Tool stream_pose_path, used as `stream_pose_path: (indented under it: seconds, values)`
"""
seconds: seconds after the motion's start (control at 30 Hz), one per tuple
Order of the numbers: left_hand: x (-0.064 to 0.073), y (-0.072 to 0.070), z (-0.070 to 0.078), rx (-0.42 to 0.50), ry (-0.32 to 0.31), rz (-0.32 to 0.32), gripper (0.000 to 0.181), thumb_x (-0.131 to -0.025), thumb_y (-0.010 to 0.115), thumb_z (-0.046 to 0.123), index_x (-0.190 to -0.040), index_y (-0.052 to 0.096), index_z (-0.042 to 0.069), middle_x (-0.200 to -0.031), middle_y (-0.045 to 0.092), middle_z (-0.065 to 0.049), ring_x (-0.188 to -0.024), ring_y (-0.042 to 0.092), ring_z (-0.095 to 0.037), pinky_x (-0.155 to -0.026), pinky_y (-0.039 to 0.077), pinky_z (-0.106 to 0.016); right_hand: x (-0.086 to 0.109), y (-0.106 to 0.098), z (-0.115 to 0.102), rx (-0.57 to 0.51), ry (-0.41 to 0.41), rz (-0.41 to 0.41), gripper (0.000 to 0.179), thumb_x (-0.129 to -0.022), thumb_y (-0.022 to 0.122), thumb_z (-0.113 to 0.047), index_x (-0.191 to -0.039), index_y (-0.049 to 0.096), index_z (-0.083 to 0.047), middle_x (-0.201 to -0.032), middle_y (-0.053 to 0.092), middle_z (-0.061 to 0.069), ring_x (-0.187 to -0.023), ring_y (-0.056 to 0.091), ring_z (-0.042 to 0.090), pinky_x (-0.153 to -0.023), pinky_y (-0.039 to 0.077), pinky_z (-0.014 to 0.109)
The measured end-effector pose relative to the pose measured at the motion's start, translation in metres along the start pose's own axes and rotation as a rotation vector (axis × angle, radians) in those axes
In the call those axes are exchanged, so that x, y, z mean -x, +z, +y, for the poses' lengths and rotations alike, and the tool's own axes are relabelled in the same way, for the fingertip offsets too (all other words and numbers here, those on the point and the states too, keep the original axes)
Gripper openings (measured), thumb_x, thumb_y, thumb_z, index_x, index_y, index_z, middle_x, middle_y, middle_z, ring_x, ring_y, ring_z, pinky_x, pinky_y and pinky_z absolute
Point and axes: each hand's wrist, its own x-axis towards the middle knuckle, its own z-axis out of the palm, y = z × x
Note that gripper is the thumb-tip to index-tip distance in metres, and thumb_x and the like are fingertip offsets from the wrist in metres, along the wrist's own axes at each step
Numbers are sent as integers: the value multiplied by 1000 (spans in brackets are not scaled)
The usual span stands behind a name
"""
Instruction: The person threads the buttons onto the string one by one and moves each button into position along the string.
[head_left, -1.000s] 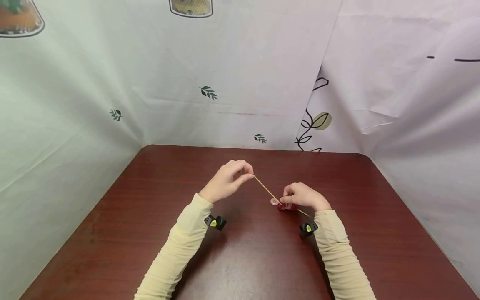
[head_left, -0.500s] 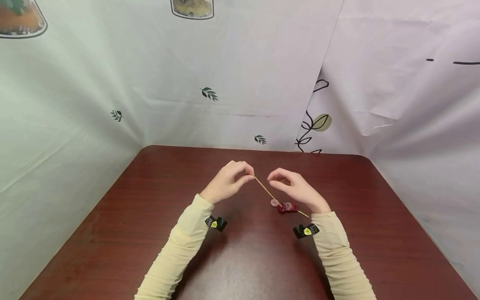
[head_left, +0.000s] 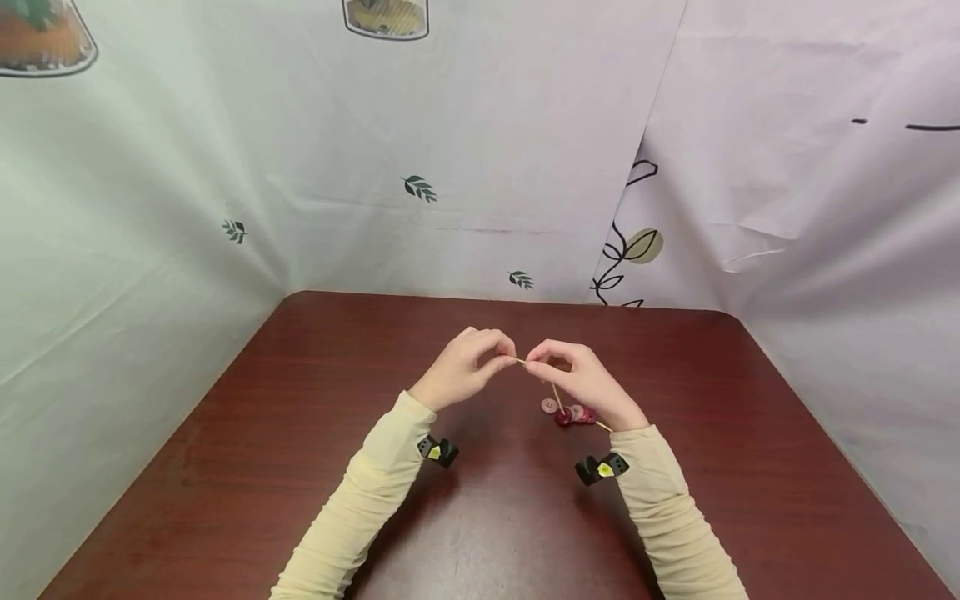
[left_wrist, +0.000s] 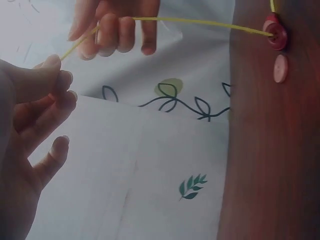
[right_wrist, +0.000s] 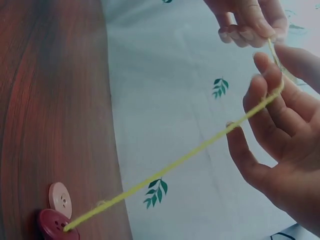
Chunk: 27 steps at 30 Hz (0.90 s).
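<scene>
Over the middle of the table, my left hand [head_left: 465,371] pinches the upper end of a yellow string [left_wrist: 200,21] between thumb and fingertips. Right beside it, my right hand [head_left: 588,383] pinches the same string a short way along. From the right fingers the string slants down to a dark red button [right_wrist: 52,226] and passes through its hole. Several red and pink buttons [head_left: 577,414] lie strung in a row on the tabletop, and the string's tail comes out at their right. A loose-looking pale pink button [head_left: 549,406] lies flat at the row's left end.
The dark red-brown wooden table [head_left: 315,467] runs back to a pale fabric backdrop [head_left: 480,150] printed with leaves. Similar fabric hangs along both sides. Each sleeve cuff carries a small black wrist camera [head_left: 438,451].
My right hand has left the buttons, risen to the left and taken hold of the string near my left fingertips. The left hand has shifted slightly right; the buttons stay on the table.
</scene>
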Motion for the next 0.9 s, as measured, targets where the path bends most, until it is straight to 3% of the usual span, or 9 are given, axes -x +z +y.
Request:
stream_pose_path:
  seconds: [0.23,0.4,0.53,0.7,0.9]
  values:
    - [1,8,0,-14,-22,-53,7,-89,69,15,-89,62,13,-81,66,4,-75,57,-17,-78,42,-31,-1,-2,6,13,14,12,20,-91,67,-25,-100,68,-7,-82,62,6,-72,58,17,-62,50,29]
    - [2,11,-2,-6,-43,-64,8,-88,70,16,-88,62,15,-78,64,6,-73,55,-15,-76,40,-29,-2,-5,5,37,1,24,18,-91,68,-24,-97,69,-7,-81,62,9,-73,58,18,-67,48,29]
    - [3,16,-5,50,-87,-108,11,-88,71,18,-90,61,13,-72,60,6,-68,53,-12,-68,40,-22,-2,-6,7,63,-15,19,17,-91,68,-22,-96,69,-6,-81,62,12,-75,57,24,-66,46,26]
    - [5,20,-8,127,-179,-208,20,-87,72,21,-98,59,10,-73,58,4,-62,50,-7,-61,41,-19,-2,-11,8,90,-35,21,12,-91,68,-20,-93,69,-8,-80,62,14,-73,54,19,-63,42,24]
    - [8,34,-17,143,-273,-400,23,-90,69,25,-105,59,11,-83,64,5,-71,56,-8,-67,45,-20,-1,-16,9,131,-32,23,11,-91,67,-22,-92,69,-11,-81,62,16,-71,52,13,-64,42,26]
